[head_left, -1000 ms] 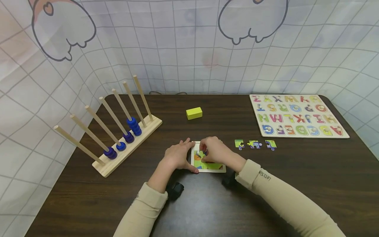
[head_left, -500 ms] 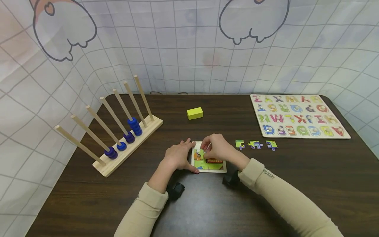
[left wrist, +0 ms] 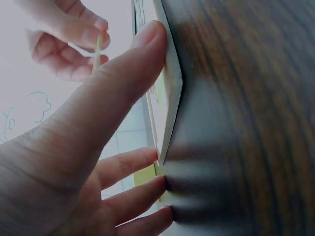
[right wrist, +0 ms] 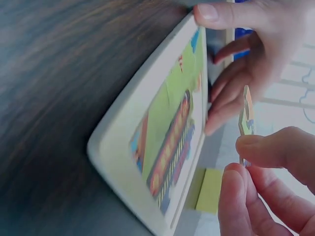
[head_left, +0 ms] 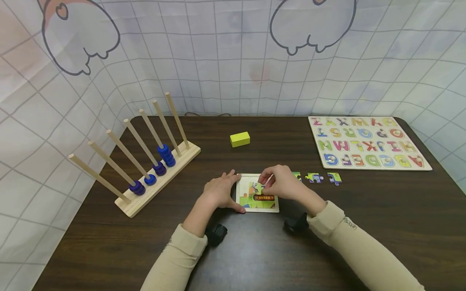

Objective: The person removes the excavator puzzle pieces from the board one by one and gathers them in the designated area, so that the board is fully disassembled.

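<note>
A small white-rimmed puzzle tray (head_left: 259, 210) lies on the table, with a colourful picture partly filling its lower part. At its left side, my left hand (head_left: 218, 192) has its fingers spread. The thumb lies on the near corner and the index fingertip touches the far corner, as the left wrist view shows. Above the tray, my right hand (head_left: 283, 184) pinches a puzzle piece (right wrist: 247, 118) between thumb and fingers. That piece stands on edge in the right wrist view, apart from the tray. Just right of the tray lie loose jigsaw pieces (head_left: 314, 178), one partly covered by the right hand.
To the left stands a wooden peg abacus (head_left: 132, 210) with blue rings. A yellow block (head_left: 240, 139) sits behind the tray. An alphabet board (head_left: 425, 165) lies at the back right. Grid-patterned cloth (head_left: 233, 72) hangs along the table's far side.
My right hand has lifted the puzzle piece and shifted right above the tray, showing more of the picture and bare tray. My left hand has stayed in place.
</note>
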Available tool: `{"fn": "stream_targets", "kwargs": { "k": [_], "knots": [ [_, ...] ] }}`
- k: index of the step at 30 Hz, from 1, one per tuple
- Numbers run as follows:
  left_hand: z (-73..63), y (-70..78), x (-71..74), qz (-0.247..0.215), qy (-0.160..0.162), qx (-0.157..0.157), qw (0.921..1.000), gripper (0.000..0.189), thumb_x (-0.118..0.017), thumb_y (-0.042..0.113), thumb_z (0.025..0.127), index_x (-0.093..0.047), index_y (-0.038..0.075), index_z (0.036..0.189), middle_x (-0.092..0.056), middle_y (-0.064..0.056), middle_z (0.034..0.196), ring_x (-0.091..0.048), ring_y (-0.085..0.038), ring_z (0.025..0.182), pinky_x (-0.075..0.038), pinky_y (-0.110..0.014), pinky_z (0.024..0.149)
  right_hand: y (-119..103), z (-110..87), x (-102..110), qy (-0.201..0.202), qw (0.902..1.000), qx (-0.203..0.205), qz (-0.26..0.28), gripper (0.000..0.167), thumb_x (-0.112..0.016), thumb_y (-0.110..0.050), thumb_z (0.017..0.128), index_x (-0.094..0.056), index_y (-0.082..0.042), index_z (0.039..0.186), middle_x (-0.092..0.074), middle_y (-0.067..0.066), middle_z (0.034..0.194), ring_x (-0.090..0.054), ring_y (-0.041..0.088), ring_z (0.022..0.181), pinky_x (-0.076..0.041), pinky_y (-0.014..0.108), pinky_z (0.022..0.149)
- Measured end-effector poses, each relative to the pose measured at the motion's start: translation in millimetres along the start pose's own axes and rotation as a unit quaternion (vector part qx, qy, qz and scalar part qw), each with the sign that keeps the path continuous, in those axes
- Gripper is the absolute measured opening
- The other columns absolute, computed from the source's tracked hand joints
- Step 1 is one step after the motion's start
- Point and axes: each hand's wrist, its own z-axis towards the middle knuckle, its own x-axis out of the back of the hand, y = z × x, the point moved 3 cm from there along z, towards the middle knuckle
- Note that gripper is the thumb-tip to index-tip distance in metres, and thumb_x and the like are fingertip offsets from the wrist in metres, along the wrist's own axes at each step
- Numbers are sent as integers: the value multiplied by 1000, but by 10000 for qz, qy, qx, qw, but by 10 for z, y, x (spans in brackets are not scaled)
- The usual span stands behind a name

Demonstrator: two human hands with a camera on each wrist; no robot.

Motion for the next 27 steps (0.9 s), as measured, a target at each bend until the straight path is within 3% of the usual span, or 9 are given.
{"fn": "stream_targets", "kwargs": {
  "k": [15, 27],
  "knots": [
    [2, 0, -6, 17, 27, 21, 10000, 103, -80, 55, 57, -34, 20, 143, -22, -3, 150, -24, -26, 135, -33, -55, 96, 354, -418, 292, 288, 9993, -233, 99, 17, -74, -2, 72, -67, -1, 87, -62, 2, 73, -58, 13, 61, -47, 26, 56],
    [-12, -2, -14, 53, 118, -70, 9999, 104, -80, 55, 57, -33, 20, 143, -21, -2, 150, -25, -25, 135, -35, -50, 96, 547, -592, 426, 368, 9990, -232, -51, 18, -75, -2, 71, -67, 1, 88, -64, 4, 76, -59, 13, 63, -48, 24, 56]
  ]
}}
